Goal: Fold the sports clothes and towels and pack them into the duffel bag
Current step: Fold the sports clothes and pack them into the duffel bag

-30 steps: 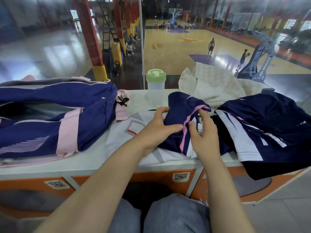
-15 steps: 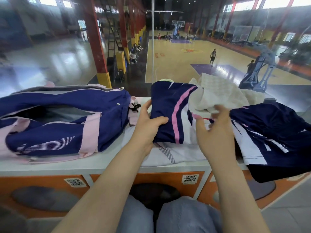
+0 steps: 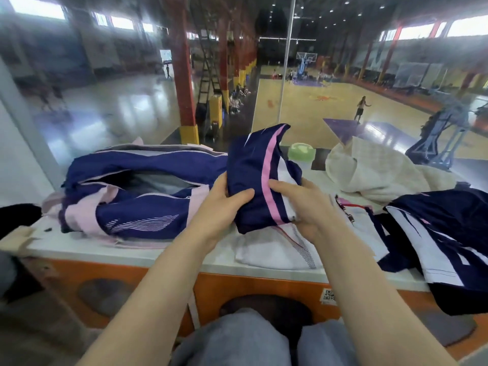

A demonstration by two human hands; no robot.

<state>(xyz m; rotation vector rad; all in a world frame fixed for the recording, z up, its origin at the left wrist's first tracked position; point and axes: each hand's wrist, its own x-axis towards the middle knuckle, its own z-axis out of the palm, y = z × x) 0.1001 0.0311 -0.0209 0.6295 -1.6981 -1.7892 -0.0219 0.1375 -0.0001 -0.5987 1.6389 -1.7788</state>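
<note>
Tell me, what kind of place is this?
Most likely an indoor sports hall, seen from behind a glass pane. A wooden basketball court with a hoop lies beyond, a player stands on it, and a duffel bag sits on the counter.

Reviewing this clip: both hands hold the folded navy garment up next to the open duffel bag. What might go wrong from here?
1. The folded garment is pinched only at its lower end by the left hand and right hand; its free top may flop open and undo the fold.
2. The duffel bag has a narrow, sagging opening, so the bundle may catch on its edge.
3. A swing could hit the green-lidded bottle behind.
</note>
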